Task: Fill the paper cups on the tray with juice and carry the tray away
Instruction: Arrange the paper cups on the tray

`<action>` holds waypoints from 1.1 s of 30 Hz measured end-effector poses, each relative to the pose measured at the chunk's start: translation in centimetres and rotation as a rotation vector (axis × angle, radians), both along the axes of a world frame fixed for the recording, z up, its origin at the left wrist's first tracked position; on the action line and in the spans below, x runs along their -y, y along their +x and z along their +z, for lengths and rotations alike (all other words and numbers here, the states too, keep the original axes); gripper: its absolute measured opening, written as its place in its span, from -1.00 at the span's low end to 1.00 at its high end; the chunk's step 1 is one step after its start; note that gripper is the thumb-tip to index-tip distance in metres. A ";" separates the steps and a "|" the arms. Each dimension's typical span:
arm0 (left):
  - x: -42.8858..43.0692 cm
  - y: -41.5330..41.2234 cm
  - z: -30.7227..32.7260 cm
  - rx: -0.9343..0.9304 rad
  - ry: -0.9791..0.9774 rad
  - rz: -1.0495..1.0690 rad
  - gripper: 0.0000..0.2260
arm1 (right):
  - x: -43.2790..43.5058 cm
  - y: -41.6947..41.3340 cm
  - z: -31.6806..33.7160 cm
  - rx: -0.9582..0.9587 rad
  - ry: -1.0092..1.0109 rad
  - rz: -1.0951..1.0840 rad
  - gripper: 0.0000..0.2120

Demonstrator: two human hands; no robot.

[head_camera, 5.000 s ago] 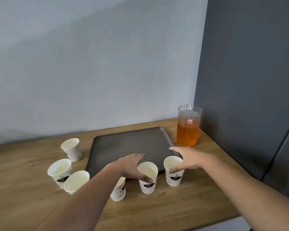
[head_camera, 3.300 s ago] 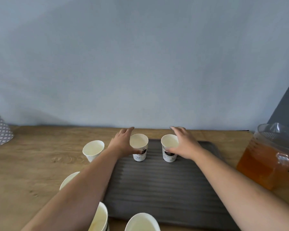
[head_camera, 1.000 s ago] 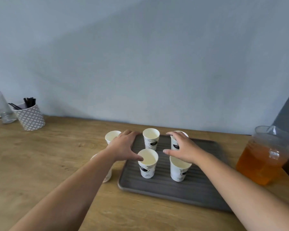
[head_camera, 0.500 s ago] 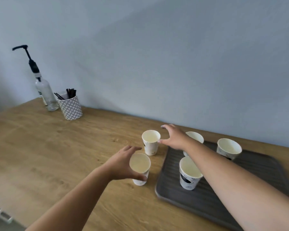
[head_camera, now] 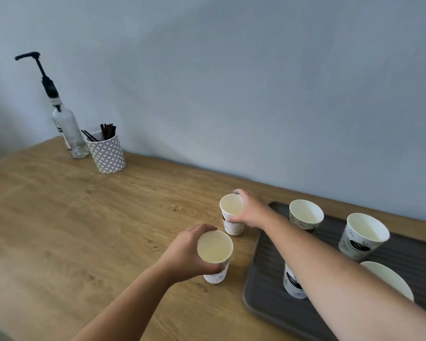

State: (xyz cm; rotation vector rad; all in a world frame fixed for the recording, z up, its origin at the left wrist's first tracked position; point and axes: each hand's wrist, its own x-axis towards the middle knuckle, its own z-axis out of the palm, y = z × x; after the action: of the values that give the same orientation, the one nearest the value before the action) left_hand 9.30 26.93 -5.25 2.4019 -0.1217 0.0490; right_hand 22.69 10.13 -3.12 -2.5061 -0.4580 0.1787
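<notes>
A dark ridged tray (head_camera: 268, 301) lies at the right on the wooden counter (head_camera: 84, 230). Several empty white paper cups stand on it, among them a far cup (head_camera: 305, 215), a right cup (head_camera: 363, 236) and one partly hidden under my right forearm (head_camera: 292, 284). Left of the tray, on the counter, my left hand (head_camera: 185, 254) grips the near paper cup (head_camera: 215, 254) around its rim. My right hand (head_camera: 251, 210) grips the farther paper cup (head_camera: 231, 212). The juice jug is out of view.
At the back left by the wall stand a clear pump bottle (head_camera: 67, 134) and a patterned holder with dark sticks (head_camera: 106, 153). A pale wall runs behind the counter, whose front edge is at the lower left.
The view has swung left and closer. My right hand has closed around the farther cup off the tray; my left hand still holds the near cup, now lifted slightly toward me.
</notes>
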 end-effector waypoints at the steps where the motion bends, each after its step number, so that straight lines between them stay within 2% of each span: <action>1: -0.2 0.2 0.4 0.001 0.002 0.006 -0.31 | 0.1 -0.1 0.4 0.005 0.028 -0.010 -0.22; 9: 1.8 2.7 8.6 0.133 0.019 -0.039 -0.36 | 6.4 -2.2 9.1 0.183 0.087 -0.085 -0.22; 17: 13.0 4.5 14.9 0.299 -0.014 -0.230 -0.31 | 20.6 -7.8 14.7 0.283 0.074 -0.328 -0.24; 26: 28.0 6.1 13.6 0.256 0.017 -0.387 -0.29 | 32.4 -15.1 10.3 0.172 0.014 -0.506 -0.19; 33: 35.4 7.7 9.1 0.183 0.154 -0.438 -0.26 | 36.1 -17.3 4.0 0.038 0.049 -0.462 -0.15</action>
State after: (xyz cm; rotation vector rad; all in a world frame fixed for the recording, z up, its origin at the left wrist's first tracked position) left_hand 17.04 -8.50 3.87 2.4654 -0.7569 0.0568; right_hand 5.37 -25.92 0.88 -2.4939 0.1076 -0.0602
